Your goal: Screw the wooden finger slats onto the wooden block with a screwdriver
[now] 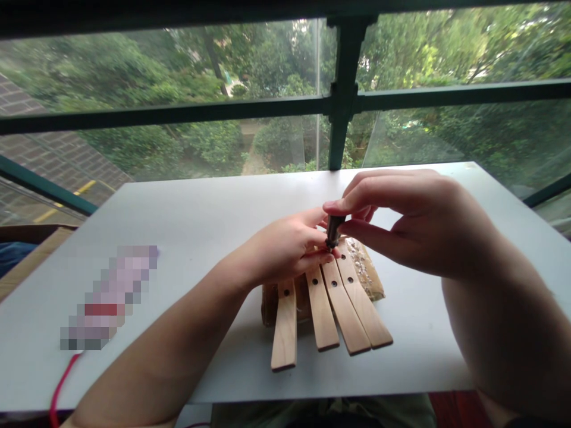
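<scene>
My right hand [401, 220] pinches a short, dark metal cylindrical tool [335, 229] between thumb and fingers, holding it nearly upright. Around the tool's lower end are the bent, closed fingers of my left hand [294, 241]; whatever they grip is too small and covered to make out. Several pale wooden strips [325, 321] with rounded ends and dark round holes or fasteners lie under the hands, pointing toward me. Their far ends are hidden by my fingers. They rest across a worn brown block [372, 276] with a scuffed, flaking top.
The block stands on a white table [214, 202]. To the left lies a blurred-out, pale purple object [120, 285] with a red cord [60, 386]. A cardboard box [40, 255] is beside the table's left edge. Green-framed windows [343, 95] rise behind the table.
</scene>
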Tool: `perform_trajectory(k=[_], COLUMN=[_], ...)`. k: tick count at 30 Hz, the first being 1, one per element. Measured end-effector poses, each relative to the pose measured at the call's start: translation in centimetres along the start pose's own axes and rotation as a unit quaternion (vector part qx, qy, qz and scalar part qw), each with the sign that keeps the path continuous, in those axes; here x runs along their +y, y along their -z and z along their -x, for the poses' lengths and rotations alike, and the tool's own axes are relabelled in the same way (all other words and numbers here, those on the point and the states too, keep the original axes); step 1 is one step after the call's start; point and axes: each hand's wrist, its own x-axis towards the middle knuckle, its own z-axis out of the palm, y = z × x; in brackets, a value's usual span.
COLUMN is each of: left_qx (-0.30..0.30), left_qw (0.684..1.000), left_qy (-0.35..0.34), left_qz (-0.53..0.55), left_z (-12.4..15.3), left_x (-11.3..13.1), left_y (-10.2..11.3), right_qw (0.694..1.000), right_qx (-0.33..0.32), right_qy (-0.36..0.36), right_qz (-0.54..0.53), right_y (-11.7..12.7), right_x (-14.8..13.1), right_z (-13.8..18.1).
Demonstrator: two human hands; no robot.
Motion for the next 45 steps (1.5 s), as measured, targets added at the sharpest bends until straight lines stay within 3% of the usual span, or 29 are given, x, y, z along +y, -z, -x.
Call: perform_trajectory(k=[17,45], left_qx=[0.022,-0.004], left_qw=[0.998,0.999], left_qy=[-0.059,-0.027], left_qz=[-0.027,-0.043], left_z=[-0.05,-0.04], left_x=[-0.17,-0.16], left_y=[-0.1,-0.16], right_qw=[0.999,0.999], right_qx=[0.002,-0.005], right_qy=[0.019,0.005], right_qz=[0.039,0.048], right_y=[0.1,0.0], right_x=[-0.44,-0.51], right_z=[0.13,0.16])
